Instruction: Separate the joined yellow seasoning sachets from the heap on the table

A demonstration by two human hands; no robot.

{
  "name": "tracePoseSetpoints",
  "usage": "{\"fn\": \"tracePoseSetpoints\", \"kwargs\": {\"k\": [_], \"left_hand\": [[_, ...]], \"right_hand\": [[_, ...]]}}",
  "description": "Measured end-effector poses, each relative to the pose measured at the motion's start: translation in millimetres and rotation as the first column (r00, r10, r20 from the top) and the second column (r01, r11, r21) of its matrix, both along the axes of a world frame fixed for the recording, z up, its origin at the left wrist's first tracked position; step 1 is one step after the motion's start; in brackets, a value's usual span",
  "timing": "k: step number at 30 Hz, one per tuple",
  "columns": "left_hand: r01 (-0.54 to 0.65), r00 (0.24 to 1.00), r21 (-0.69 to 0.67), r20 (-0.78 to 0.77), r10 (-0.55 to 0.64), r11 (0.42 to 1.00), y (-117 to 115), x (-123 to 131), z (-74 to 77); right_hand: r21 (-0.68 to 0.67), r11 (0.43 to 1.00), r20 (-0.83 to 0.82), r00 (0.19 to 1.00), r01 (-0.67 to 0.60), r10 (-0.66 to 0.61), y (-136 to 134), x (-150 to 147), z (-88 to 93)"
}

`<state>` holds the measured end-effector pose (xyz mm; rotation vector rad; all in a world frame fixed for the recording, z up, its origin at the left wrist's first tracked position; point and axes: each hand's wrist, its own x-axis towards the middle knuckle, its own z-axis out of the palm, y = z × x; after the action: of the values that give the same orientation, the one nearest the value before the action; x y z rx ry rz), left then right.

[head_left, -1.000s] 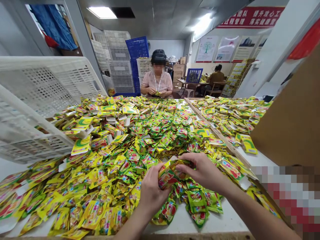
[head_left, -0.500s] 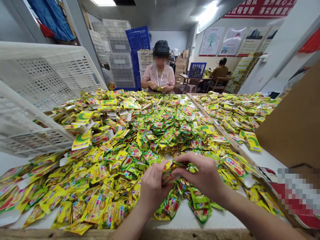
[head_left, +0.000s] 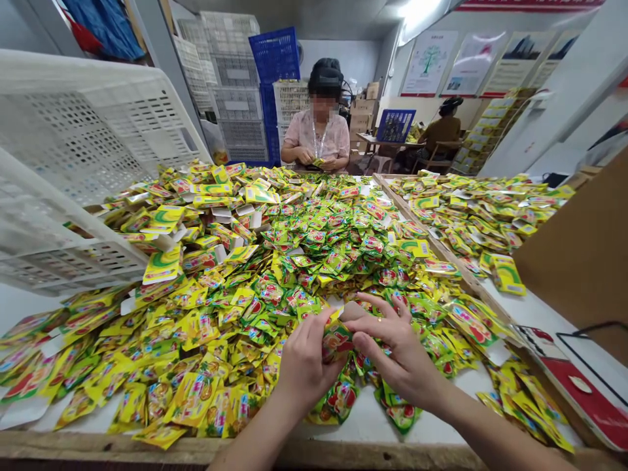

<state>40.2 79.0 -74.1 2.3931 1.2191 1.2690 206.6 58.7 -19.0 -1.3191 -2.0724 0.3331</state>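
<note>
My left hand [head_left: 305, 358] is closed round a small yellow-and-green printed carton [head_left: 336, 339], held upright-tilted over the near part of the table. A pale flap stands up at the carton's top. Just right of it, my right hand [head_left: 400, 347] has its fingers spread, with the index finger and thumb at the carton's edge; I see nothing gripped in it. Below and around both hands lie green fruit-printed sachets [head_left: 338, 400]. Yellow sachets [head_left: 193, 402] spread to the left, and a heap of green sachets [head_left: 318, 235] rises behind the hands.
Open-flapped cartons [head_left: 164, 261] pile up at left beside a tilted white crate [head_left: 93, 137]. A wooden divider [head_left: 441, 252] runs along the right; beyond it stands a brown cardboard sheet [head_left: 579, 242]. Across the table a person [head_left: 316, 134] handles a packet.
My right hand has opened from a pinch at the carton's top, its fingers now spread. The carton in my left hand shows more of its front. The view has tilted slightly downward.
</note>
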Motion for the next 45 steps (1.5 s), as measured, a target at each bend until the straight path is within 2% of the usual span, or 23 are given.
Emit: {"fn": "tracePoseSetpoints", "kwargs": {"k": [2,4,7,10,15,20,22,24,26,27,29,31,35,38,40,42,43,44,45], "left_hand": [[0.045,0.999,-0.045,0.013,-0.044,0.998,-2,3,-1.1],[0.100,0.995,-0.096,0.036,-0.097,0.990,-3,5,-1.5],[0.104,0.993,-0.157,0.066,-0.094,0.982,-2,7,-0.9],[0.013,0.999,-0.153,0.040,-0.007,0.988,0,5,-1.3],[-0.033,0.999,-0.069,-0.039,0.030,0.997,2,3,-5.5],[-0.016,0.999,-0.049,-0.053,0.013,0.999,5,1,-5.9],[-0.033,0.999,-0.086,0.033,0.036,0.996,7,0,-2.2],[-0.048,0.977,-0.204,0.196,0.089,0.978,8,-1,2.9],[0.046,0.926,-0.374,0.363,0.101,0.926,7,-1,7.4],[0.114,0.899,-0.438,0.427,0.094,0.892,7,-1,8.9],[0.195,0.864,-0.484,0.497,0.084,0.853,5,0,10.5],[0.179,0.857,-0.468,0.506,0.096,0.865,4,1,10.3],[0.132,0.889,-0.445,0.449,0.093,0.886,3,-1,9.0],[0.129,0.906,-0.432,0.417,0.071,0.892,3,0,9.2],[0.131,0.901,-0.417,0.428,0.067,0.900,4,1,9.7],[0.122,0.888,-0.408,0.452,0.084,0.905,4,2,10.4],[0.123,0.881,-0.409,0.465,0.091,0.904,3,3,10.6],[0.136,0.875,-0.418,0.475,0.088,0.898,3,3,10.5],[0.167,0.874,-0.436,0.481,0.072,0.884,3,2,10.3]], "right_hand": [[-0.076,0.996,0.016,0.999,-0.046,0.047,-1,-3,-0.3],[-0.087,0.996,-0.007,1.000,-0.018,0.017,1,-7,-4.0],[0.024,0.989,-0.150,0.979,0.144,-0.139,4,-11,-12.9],[0.102,0.968,-0.238,0.950,0.231,-0.202,6,-10,-17.3],[-0.133,0.981,-0.229,0.958,0.143,-0.171,6,-13,-14.0],[-0.183,0.979,-0.215,0.968,0.089,-0.128,9,-21,-13.6],[-0.215,0.972,-0.330,0.930,0.091,-0.160,15,-19,-12.4],[-0.270,0.959,-0.517,0.829,0.079,-0.214,20,-15,-10.1],[-0.330,0.944,-0.632,0.735,0.030,-0.244,23,-10,-8.1],[-0.355,0.935,-0.650,0.720,-0.004,-0.244,23,-9,-7.5],[-0.402,0.912,-0.634,0.742,-0.077,-0.218,21,-9,-7.4],[-0.447,0.882,-0.627,0.755,-0.151,-0.189,18,-10,-8.5],[-0.513,0.803,-0.668,0.728,-0.302,-0.153,14,-9,-12.3],[-0.535,0.771,-0.687,0.708,-0.344,-0.160,14,-6,-18.4],[-0.500,0.829,-0.689,0.694,-0.249,-0.208,14,-3,-24.7],[-0.401,0.916,-0.688,0.665,-0.014,-0.291,12,-1,-31.1],[-0.358,0.929,-0.688,0.646,0.093,-0.330,10,0,-33.8],[-0.350,0.927,-0.686,0.636,0.137,-0.353,7,1,-35.7],[-0.387,0.916,-0.679,0.640,0.107,-0.361,4,2,-36.8]]}}
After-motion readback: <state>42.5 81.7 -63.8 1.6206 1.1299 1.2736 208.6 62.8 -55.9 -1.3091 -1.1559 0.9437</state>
